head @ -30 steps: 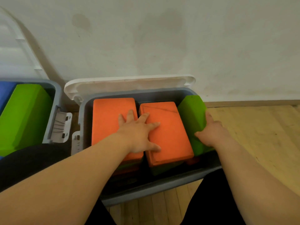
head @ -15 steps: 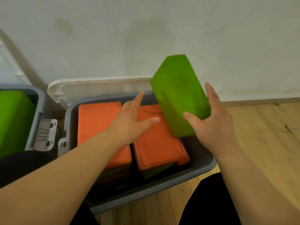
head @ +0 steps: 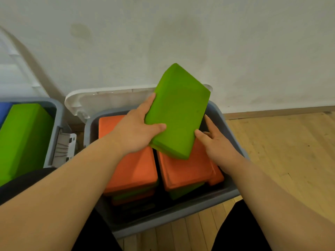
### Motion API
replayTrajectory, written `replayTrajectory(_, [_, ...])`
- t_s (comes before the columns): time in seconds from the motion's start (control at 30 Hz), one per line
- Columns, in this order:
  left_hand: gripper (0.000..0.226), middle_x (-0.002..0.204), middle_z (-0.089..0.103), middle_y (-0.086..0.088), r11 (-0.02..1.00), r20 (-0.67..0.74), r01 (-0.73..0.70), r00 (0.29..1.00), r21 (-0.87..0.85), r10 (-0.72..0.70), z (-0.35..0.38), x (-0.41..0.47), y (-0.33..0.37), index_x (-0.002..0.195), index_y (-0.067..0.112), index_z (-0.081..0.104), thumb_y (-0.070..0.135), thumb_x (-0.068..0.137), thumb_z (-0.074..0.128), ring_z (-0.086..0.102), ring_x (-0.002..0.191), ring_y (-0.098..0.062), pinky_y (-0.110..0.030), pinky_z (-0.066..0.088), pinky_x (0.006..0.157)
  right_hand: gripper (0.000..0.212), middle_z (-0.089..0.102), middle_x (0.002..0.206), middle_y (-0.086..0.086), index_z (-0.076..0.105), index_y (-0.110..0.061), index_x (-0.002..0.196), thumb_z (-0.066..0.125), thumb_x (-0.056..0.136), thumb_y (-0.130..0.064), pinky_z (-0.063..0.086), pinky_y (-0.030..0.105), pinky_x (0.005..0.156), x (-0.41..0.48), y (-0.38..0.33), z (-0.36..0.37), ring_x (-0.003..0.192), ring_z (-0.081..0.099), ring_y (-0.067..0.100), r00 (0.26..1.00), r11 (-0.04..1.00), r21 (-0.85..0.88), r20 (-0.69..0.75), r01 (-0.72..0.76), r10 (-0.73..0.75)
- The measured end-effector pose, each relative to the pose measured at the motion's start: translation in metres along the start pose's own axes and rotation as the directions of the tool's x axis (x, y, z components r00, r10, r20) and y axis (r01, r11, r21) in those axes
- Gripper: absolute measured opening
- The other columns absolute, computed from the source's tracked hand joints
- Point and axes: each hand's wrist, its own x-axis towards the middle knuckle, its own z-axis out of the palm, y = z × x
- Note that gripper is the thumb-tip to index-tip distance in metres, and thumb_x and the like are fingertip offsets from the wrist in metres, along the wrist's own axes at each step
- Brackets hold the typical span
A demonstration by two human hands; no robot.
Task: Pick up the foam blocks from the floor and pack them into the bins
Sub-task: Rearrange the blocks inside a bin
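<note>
While the green foam block (head: pixel 178 113) hangs tilted above the grey bin (head: pixel 163 221) at frame centre, lower corner over the right orange stack (head: pixel 184 173), the left hand (head: pixel 134 131) clamps it: thumb across the near face, fingers round the upper-left edge. Right hand (head: pixel 215 142) spread, fingers straight, thumb tip against the block's lower-right edge; it looks to be steadying, not gripping. Cannot tell whether the block touches the stack. Bin near full: two orange-topped stacks side by side, the left orange stack (head: pixel 134 171) level with the other, green and orange layers beneath. Risks, as I judge them: laid flat, the block may stand proud of the rim and stop the white lid (head: pixel 101 98) behind from closing; jammed on edge at the right wall, it could wedge or shove the right stack askew; a one-hand grip near a corner could slip and drop it to the wood floor (head: pixel 281 151). Second bin (head: pixel 58 109) at left edge holds a green block (head: pixel 23 134) and a blue block (head: pixel 4 111). No brand, label or writing readable.
</note>
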Motion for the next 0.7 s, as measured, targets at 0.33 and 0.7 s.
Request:
replayTrajectory(0.33, [0.091,0.148,0.043,-0.009,0.832,-0.154,0.15,0.985,0.535,-0.079,-0.018,-0.004,0.014,0.154,0.036,0.029,0.059,0.068,0.045,0.045,0.132,-0.038,-0.051,0.042,0.11,0.114,0.065,0.13,-0.007,0.006,-0.056,0.157,0.085,0.077,-0.039,0.055,0.042,0.097,0.009,0.008,0.0,0.113,0.063,0.0,0.999,0.997,-0.075,0.053,-0.007,0.011])
replayTrajectory(0.7, [0.119,0.131,0.04,-0.006,0.808,-0.042,0.126,0.991,0.575,-0.125,-0.002,-0.003,0.028,0.153,0.062,-0.008,0.086,0.064,0.067,0.056,0.121,-0.036,-0.044,0.046,0.101,0.078,0.065,0.133,-0.007,0.025,-0.076,0.136,0.072,0.083,-0.043,0.056,0.048,0.097,0.017,-0.005,0.012,0.122,0.064,0.01,0.987,0.938,0.312,-0.107,0.151,-0.124])
